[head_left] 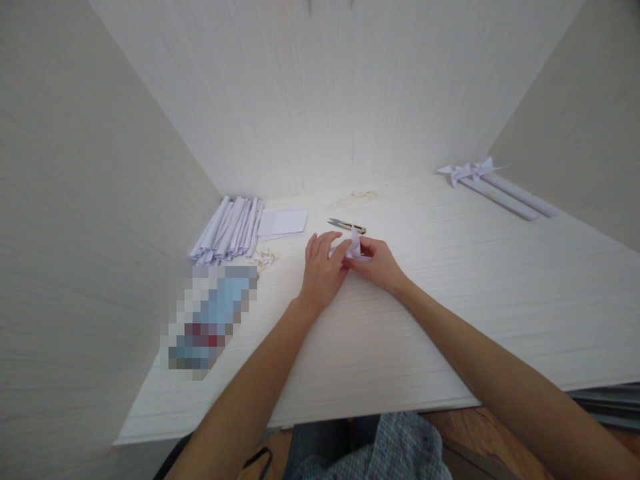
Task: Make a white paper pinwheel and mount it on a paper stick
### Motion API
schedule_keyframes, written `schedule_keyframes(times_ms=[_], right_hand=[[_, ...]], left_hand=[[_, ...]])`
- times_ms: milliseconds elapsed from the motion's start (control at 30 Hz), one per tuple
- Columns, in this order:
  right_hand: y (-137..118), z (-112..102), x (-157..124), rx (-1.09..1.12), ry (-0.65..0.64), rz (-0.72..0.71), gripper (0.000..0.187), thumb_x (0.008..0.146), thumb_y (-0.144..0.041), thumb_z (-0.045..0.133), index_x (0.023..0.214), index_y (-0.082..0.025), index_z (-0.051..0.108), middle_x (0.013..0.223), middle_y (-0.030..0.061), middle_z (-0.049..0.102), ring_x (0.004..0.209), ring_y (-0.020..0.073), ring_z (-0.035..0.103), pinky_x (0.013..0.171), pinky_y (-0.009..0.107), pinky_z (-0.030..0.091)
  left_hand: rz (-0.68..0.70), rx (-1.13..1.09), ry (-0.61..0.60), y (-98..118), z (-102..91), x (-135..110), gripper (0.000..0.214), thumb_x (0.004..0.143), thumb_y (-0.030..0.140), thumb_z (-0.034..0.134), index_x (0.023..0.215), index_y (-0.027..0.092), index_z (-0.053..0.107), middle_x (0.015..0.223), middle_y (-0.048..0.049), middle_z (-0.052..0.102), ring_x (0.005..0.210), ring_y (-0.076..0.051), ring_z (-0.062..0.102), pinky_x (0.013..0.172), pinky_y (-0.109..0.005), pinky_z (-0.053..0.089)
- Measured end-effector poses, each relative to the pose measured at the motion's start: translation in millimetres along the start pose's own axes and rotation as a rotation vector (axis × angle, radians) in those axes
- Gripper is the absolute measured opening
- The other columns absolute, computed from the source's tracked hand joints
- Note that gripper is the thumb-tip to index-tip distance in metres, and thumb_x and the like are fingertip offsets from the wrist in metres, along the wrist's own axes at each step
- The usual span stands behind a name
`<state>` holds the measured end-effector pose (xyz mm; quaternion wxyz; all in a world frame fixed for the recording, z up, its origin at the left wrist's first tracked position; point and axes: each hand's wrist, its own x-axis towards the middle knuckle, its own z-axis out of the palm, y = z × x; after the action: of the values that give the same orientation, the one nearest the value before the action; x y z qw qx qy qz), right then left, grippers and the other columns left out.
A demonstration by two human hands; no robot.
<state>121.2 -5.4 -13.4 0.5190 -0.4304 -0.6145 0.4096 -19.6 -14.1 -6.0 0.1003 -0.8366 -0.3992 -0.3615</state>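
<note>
Both of my hands meet at the middle of a white desk (450, 320). My left hand (323, 270) and my right hand (380, 263) pinch a small folded piece of white paper (354, 245) between their fingertips, just above the desk top. Some fingers of the left hand are stretched out over the paper. A pair of small thread snips (347, 225) lies on the desk just beyond the paper, apart from both hands.
A stack of rolled white paper tubes (227, 230) lies at the back left, with flat white paper squares (285, 222) beside it and small pale bits (265, 257) in front. A blurred-out flat object (210, 320) lies left. Two paper pinwheels on tubes (493, 183) rest at the back right. Walls enclose the desk.
</note>
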Motion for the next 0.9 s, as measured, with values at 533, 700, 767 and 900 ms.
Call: schedule_keyframes(times_ms=[533, 700, 767, 900], right_hand=[[-11, -7, 5, 0.609, 0.318, 0.232, 0.024, 0.043, -0.022, 0.078, 0.063, -0.019, 0.064, 0.068, -0.0012, 0.067, 0.065, 0.0130, 0.060, 0.070, 0.030, 0.048], [-8, -9, 5, 0.639, 0.286, 0.242, 0.021, 0.048, -0.023, 0.077, 0.065, -0.021, 0.064, 0.070, -0.0019, 0.067, 0.068, 0.0123, 0.061, 0.069, 0.029, 0.049], [-7, -10, 6, 0.662, 0.274, 0.248, 0.020, 0.050, -0.024, 0.077, 0.064, -0.022, 0.064, 0.069, -0.0022, 0.067, 0.069, 0.0125, 0.061, 0.070, 0.029, 0.049], [-8, -11, 7, 0.735, 0.287, 0.286, 0.020, 0.047, -0.023, 0.078, 0.061, -0.022, 0.063, 0.066, -0.0035, 0.067, 0.065, 0.0108, 0.060, 0.067, 0.026, 0.050]], left_hand=[[-0.107, -0.078, 0.176, -4, 1.1, -1, 0.028, 0.081, 0.029, 0.046, 0.106, 0.017, 0.048, 0.120, -0.0146, 0.048, 0.117, -0.021, 0.042, 0.099, -0.044, 0.029], [-0.185, -0.122, 0.200, -6, 0.7, -2, 0.020, 0.079, 0.022, 0.047, 0.098, 0.017, 0.051, 0.107, -0.0108, 0.053, 0.105, -0.020, 0.048, 0.093, -0.041, 0.037], [-0.196, -0.118, 0.204, -6, 0.5, -2, 0.019, 0.078, 0.019, 0.047, 0.096, 0.017, 0.052, 0.104, -0.0098, 0.053, 0.103, -0.020, 0.049, 0.091, -0.041, 0.038], [-0.222, -0.087, 0.216, -5, 3.3, -1, 0.020, 0.075, 0.014, 0.048, 0.094, 0.017, 0.052, 0.103, -0.0089, 0.052, 0.101, -0.020, 0.049, 0.089, -0.039, 0.040]])
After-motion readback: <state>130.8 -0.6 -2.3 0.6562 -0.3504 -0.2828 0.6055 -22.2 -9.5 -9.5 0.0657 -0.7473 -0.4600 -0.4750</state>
